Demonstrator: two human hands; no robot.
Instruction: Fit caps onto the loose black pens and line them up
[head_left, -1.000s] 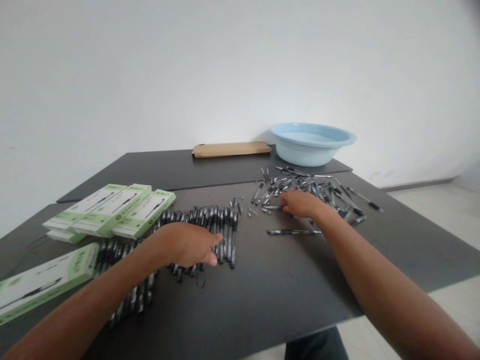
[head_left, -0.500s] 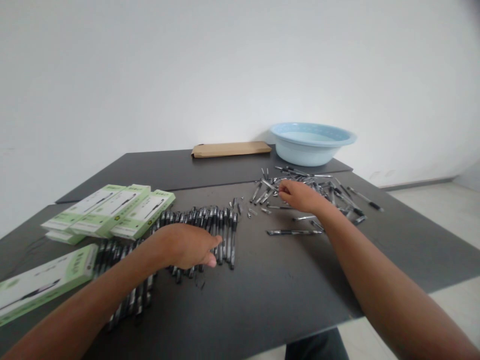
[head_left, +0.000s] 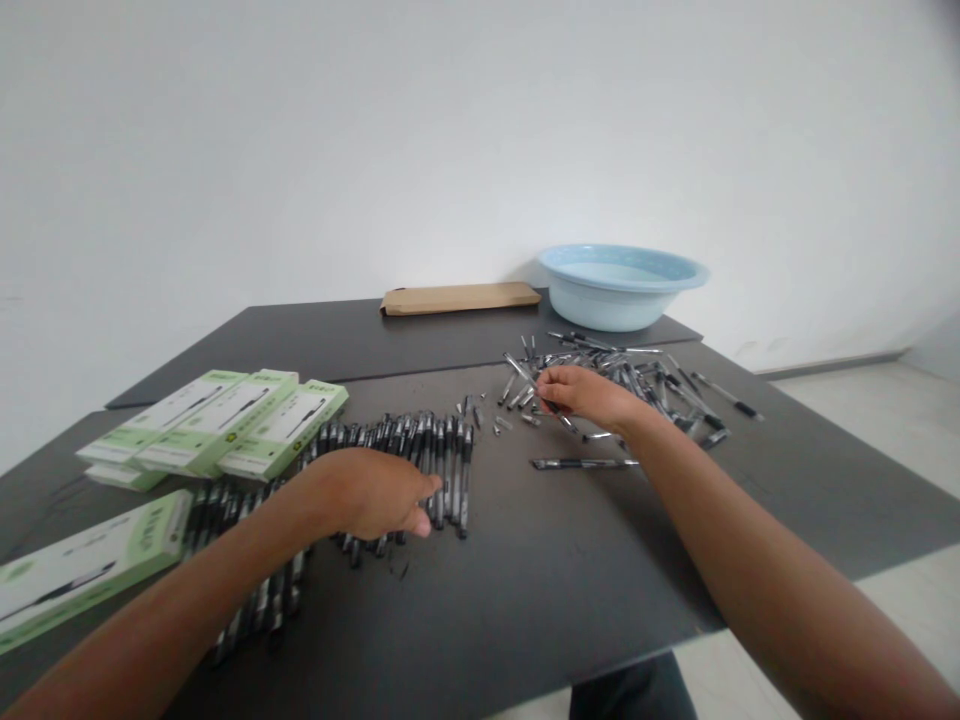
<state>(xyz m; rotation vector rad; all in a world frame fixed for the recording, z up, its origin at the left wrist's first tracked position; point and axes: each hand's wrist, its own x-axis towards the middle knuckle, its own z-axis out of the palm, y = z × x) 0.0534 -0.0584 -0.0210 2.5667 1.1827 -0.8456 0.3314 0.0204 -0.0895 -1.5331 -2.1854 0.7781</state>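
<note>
My right hand (head_left: pixel 592 393) pinches a clear-barrelled pen (head_left: pixel 520 371) with a black grip, tilted, at the left side of a jumbled heap of pens (head_left: pixel 637 378). My left hand (head_left: pixel 375 492) rests over a row of black pens (head_left: pixel 452 470) laid side by side, its thumb and forefinger stretched out and apart. The other fingers of that hand are hidden. Beneath my left forearm lies a second row of pens (head_left: pixel 277 600), partly covered. One pen (head_left: pixel 581 463) lies crosswise by itself between the row and my right forearm.
Several green and white pen boxes (head_left: pixel 281 430) lie at the left, with another box (head_left: pixel 90 570) nearer me. At the back are a flat brown cardboard piece (head_left: pixel 461 298) and a light-blue basin (head_left: pixel 622 300). Small clear and dark bits (head_left: pixel 504 424) lie mid-table.
My right hand has drawn slightly left and now shows a pen lifted at an angle out of the heap. My left hand has stayed in place over the row.
</note>
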